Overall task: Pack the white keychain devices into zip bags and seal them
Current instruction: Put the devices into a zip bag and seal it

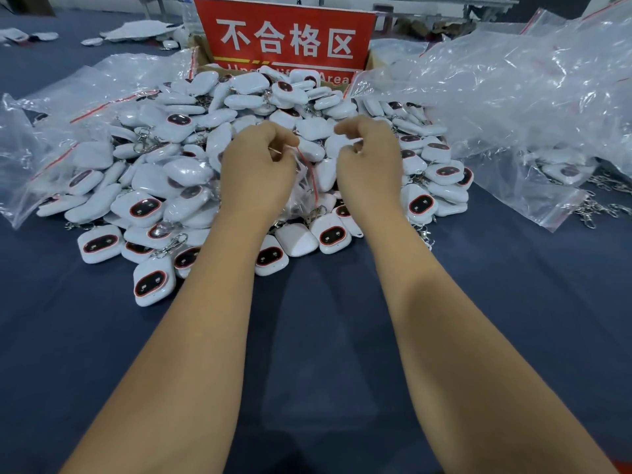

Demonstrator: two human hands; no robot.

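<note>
A big heap of white keychain devices (pixel 178 172) with dark oval faces and metal clasps covers the middle of the dark blue table (pixel 325 336). Above the heap's near side, my left hand (pixel 260 165) pinches the red-striped top edge of a clear zip bag (pixel 306 186) that hangs between my hands. My right hand (pixel 367 159) is beside it with fingers curled; whether it grips the bag's other edge is unclear. What the bag holds is hard to make out through the plastic.
A red sign (pixel 287 39) with white characters stands behind the heap. Loose clear zip bags lie at the left (pixel 68 107), and a large pile of them (pixel 513 97) at the right. Metal clasps (pixel 591 210) trail on the table at the far right.
</note>
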